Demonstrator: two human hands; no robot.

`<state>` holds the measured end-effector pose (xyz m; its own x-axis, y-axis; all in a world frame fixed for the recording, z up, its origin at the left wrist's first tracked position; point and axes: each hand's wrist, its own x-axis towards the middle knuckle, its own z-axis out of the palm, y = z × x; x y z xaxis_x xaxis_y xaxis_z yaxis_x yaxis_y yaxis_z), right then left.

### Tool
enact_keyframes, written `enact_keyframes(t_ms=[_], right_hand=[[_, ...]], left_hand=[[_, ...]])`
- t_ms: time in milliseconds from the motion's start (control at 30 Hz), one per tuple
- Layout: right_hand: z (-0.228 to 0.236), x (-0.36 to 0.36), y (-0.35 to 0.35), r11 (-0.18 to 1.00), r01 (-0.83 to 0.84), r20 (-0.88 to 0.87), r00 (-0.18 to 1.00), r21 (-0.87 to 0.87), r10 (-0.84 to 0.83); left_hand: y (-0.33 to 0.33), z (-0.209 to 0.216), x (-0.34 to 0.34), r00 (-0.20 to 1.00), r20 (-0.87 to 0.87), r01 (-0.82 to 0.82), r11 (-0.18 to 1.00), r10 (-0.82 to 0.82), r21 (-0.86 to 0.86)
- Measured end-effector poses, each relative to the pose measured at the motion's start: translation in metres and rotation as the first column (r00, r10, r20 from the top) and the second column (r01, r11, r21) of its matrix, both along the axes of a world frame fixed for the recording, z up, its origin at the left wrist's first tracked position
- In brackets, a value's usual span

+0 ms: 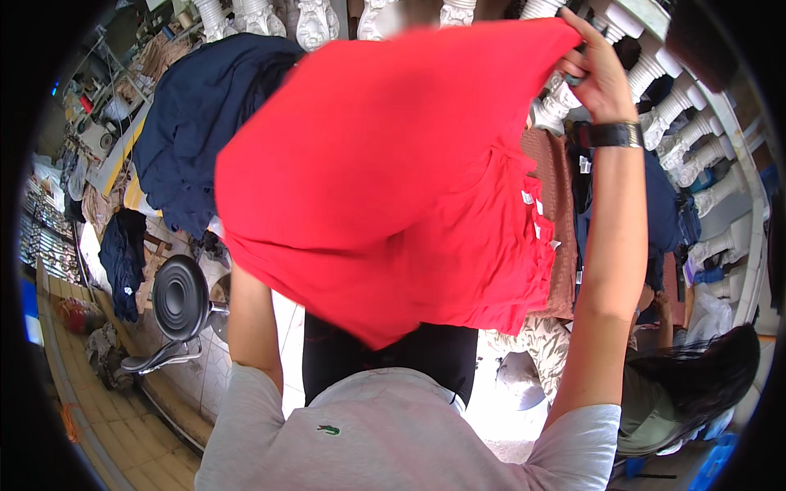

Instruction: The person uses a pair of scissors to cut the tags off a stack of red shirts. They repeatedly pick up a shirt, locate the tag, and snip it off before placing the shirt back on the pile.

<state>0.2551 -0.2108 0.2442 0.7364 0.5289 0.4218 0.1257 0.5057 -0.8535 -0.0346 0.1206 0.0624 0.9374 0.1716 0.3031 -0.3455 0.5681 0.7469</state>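
A red garment is spread in the air in front of me, smooth and slightly blurred. My right hand, raised at the upper right, pinches its far right corner between closed fingers. My left forearm reaches up under the garment's left edge, and the cloth hides that hand and its fingers. Just below the lifted cloth, to the right, lies a stack of red garments with small white labels along its right edge. It rests on a brown textured cloth.
A dark blue pile of clothes stands at the far left, near a round black stool. White balusters line the back and right. Another person with long dark hair sits at the lower right, beside more dark blue clothing.
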Motion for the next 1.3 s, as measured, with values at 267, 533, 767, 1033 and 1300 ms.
enact_keyframes(t_ms=[267, 533, 767, 1033, 1300], right_hand=[[-0.037, -0.011, -0.05, 0.835, 0.402, 0.189, 0.915, -0.376, -0.356], [-0.143, -0.017, -0.103, 0.815, 0.094, -0.332, 0.882, -0.572, -0.334], [-0.175, -0.047, -0.108, 0.758, 0.347, -0.049, 0.894, -0.552, -0.446], [-0.17, -0.114, -0.11, 0.799, 0.136, -0.269, 0.897, -0.585, -0.35], [-0.262, -0.137, -0.1, 0.997, -0.031, -0.873, 0.486, -0.073, -0.049]], left_hand=[[0.093, 0.026, 0.017, 0.978, -0.068, -0.195, 0.98, 0.197, 0.034], [0.057, 0.066, 0.054, 0.955, -0.203, -0.163, 0.953, 0.218, 0.254], [0.064, 0.07, 0.048, 0.953, -0.229, -0.132, 0.953, 0.198, 0.273], [0.072, 0.074, 0.006, 0.925, -0.207, -0.292, 0.944, 0.32, 0.154], [0.062, 0.071, 0.021, 0.913, -0.181, -0.297, 0.901, 0.365, 0.316]])
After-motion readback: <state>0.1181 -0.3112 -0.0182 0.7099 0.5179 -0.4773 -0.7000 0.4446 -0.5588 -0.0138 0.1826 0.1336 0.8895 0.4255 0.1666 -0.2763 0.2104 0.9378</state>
